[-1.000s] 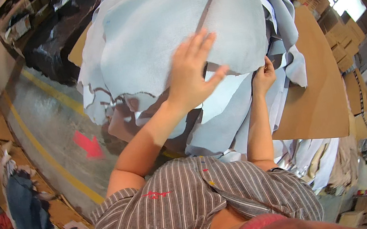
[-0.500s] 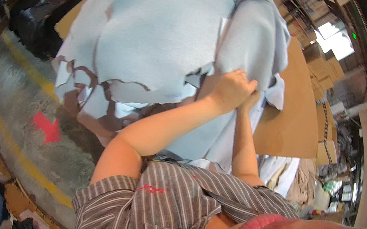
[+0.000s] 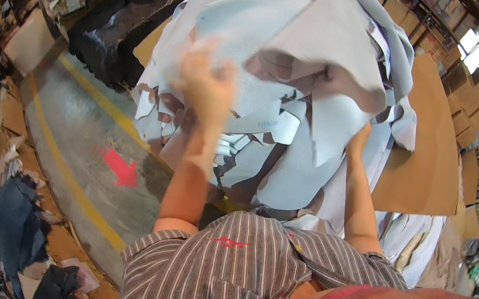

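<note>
A pile of pale blue-grey leather hides [image 3: 236,45] with ragged, cut-out edges lies in front of me. On its right side a leather hide [image 3: 323,44] is lifted and folded over, its loose flap curling above the pile. My right hand [image 3: 359,139] grips the near edge of that hide, the fingers partly hidden by it. My left hand [image 3: 204,80] is over the pile's left part, blurred by motion, with thumb and fingers apart and nothing visible in it.
Brown cardboard [image 3: 420,153] sticks out under the pile on the right. A black wrapped bundle [image 3: 123,31] stands far left. Yellow lines and a red arrow [image 3: 119,167] mark the floor at left. Dark leather scraps [image 3: 16,207] lie along the left edge; cartons [image 3: 467,97] stand at right.
My hands were together at the hide's near edge. The left has swung away to the upper left, and the hide's flap now stands raised and folded. The view has shifted.
</note>
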Tool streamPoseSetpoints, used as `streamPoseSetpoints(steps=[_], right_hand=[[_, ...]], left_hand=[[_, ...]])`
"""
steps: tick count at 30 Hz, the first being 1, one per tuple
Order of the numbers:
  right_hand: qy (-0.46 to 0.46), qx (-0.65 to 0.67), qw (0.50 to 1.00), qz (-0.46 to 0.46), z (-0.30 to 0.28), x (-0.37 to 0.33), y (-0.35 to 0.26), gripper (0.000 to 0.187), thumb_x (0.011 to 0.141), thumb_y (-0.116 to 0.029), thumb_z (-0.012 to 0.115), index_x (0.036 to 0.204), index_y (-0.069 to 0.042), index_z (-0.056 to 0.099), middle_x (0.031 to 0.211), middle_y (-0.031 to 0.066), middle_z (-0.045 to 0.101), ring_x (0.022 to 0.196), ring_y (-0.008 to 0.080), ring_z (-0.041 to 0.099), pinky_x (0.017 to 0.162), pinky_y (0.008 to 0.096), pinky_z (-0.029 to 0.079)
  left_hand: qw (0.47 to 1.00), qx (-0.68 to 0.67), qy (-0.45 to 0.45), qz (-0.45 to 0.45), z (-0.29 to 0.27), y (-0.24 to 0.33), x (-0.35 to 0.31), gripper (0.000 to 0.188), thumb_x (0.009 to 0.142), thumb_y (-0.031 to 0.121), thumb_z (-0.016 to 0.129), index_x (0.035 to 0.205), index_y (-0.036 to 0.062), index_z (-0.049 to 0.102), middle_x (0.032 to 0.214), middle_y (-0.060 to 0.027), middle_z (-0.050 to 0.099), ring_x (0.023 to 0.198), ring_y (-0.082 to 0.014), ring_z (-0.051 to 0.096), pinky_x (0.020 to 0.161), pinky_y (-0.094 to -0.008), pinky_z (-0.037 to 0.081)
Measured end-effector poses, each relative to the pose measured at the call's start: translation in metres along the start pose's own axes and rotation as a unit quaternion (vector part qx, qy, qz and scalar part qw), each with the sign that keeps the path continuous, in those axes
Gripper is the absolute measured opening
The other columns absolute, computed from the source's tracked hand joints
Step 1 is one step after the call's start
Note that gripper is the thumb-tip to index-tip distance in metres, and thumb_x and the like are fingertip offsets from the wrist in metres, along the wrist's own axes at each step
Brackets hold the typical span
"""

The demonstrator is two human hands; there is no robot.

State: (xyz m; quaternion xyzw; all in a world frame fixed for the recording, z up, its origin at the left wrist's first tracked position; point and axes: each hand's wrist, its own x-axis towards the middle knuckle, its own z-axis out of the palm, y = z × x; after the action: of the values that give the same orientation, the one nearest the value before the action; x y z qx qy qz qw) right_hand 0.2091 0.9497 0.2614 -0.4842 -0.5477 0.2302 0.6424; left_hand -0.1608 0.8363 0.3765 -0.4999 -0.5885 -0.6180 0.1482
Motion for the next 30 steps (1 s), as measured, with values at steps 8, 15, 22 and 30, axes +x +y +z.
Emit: streamPoseSetpoints(steps=[8,15,22,30], right_hand=[[-0.071,-0.127,0.988,-0.052,-0.078,-0.146,-0.052,0.028,0.092,-0.006,0.061,0.12,0.0,0.064,0.126,0.0153,0.064,0.12,0.0257,0.058,0.102,0.0364,0.043],[-0.106,-0.132,0.983,0.072,-0.199,-0.266,-0.091,0.021,0.095,-0.007,0.058,0.111,-0.001,0.07,0.105,0.0111,0.073,0.098,0.017,0.067,0.089,0.0297,0.05],[-0.065,-0.129,0.946,0.289,-0.359,-0.464,-0.069,0.034,0.098,-0.016,0.058,0.124,0.006,0.06,0.102,0.0131,0.073,0.095,0.0158,0.068,0.082,0.0286,0.051],[-0.071,-0.205,0.883,0.416,-0.5,-0.597,-0.044,0.033,0.098,-0.025,0.057,0.113,0.004,0.062,0.094,0.0153,0.072,0.087,0.0223,0.069,0.077,0.0346,0.051]], left_hand=[[0.992,-0.117,0.03,0.024,-0.014,-0.029,0.069,0.029,0.096,0.023,0.059,0.112,0.0,0.066,0.124,-0.0192,0.061,0.122,-0.0321,0.055,0.106,-0.038,0.038],[0.929,-0.118,0.178,0.303,0.012,0.092,0.066,0.037,0.09,0.032,0.062,0.117,0.0056,0.063,0.124,-0.01,0.063,0.122,-0.0311,0.052,0.109,-0.0434,0.031],[0.902,0.358,-0.214,-0.11,-0.014,0.016,0.021,0.059,0.09,0.055,0.05,0.107,0.0033,0.072,0.115,-0.0203,0.068,0.11,-0.0361,0.064,0.091,-0.0477,0.049],[0.638,0.376,-0.665,-0.1,-0.15,-0.112,-0.443,0.043,0.094,0.033,0.045,0.113,0.0013,0.067,0.12,-0.0257,0.063,0.111,-0.0436,0.06,0.096,-0.0489,0.047]])
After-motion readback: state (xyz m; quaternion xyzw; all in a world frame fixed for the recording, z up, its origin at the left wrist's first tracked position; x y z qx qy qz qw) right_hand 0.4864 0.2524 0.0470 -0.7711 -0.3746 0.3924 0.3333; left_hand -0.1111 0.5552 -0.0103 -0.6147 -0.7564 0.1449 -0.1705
